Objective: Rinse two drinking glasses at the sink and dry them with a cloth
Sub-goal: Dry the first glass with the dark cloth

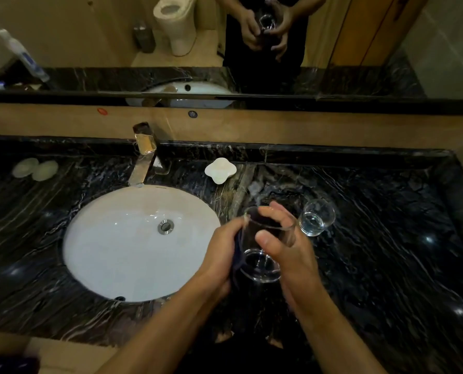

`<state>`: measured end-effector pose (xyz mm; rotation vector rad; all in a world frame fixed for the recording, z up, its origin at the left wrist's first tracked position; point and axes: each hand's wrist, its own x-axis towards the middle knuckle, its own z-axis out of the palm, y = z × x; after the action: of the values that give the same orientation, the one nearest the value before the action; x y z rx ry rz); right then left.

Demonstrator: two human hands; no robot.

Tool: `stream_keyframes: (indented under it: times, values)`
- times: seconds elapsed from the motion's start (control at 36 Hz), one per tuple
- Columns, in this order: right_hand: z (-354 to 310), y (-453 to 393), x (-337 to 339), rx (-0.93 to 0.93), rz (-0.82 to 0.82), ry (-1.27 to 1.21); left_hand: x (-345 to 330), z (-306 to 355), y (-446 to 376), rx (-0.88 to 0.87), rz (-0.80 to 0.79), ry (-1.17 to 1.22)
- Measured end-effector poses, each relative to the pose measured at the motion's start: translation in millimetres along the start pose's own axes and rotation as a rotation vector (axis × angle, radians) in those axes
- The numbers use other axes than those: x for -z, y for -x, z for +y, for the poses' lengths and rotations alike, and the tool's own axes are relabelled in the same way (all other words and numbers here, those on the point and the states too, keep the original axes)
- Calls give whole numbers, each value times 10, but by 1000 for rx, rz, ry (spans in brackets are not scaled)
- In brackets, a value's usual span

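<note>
A clear drinking glass [262, 265] is held over the counter's front, right of the white oval sink [117, 244]. My right hand [287, 249] grips it, fingers over the rim and thumb on its side. My left hand [219, 255] presses a dark cloth [237, 255] against the glass's left wall. Most of the cloth is hidden between hand and glass. A second clear glass [316, 217] stands upright on the dark marble counter [386, 252], just right of my hands and apart from them.
A metal faucet [144, 155] stands behind the sink. A white soap dish [220, 170] sits to its right, and two pale round objects [35, 169] lie at the far left. A mirror above the beige ledge reflects my hands.
</note>
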<state>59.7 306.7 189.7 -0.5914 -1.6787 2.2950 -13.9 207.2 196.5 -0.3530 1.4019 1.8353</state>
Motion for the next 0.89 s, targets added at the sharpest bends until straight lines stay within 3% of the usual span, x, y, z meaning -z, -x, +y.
stream_keyframes:
  times: [0.14,0.22,0.28,0.36,0.44,0.56,0.72,0.89]
  values:
    - [81,-129,6,29,198,-191,-138,-289,127,-544,246,-263]
    - [74,-210,0,36,292,-290,-170,-536,183,-864,226,-552]
    - [45,-249,-9,32,322,-318,-184,-679,237,-908,172,-576]
    - [26,-264,-33,29,316,-339,-227,-733,341,-692,141,-440]
    - [17,-233,-34,32,249,-271,-268,-697,353,-377,110,-2]
    - [-13,-180,36,52,133,-174,-297,-552,355,-206,-25,427]
    - [32,-100,58,96,-14,-30,-235,-349,292,-40,-66,568]
    - [60,-2,15,167,-135,196,-61,-258,107,107,-111,493]
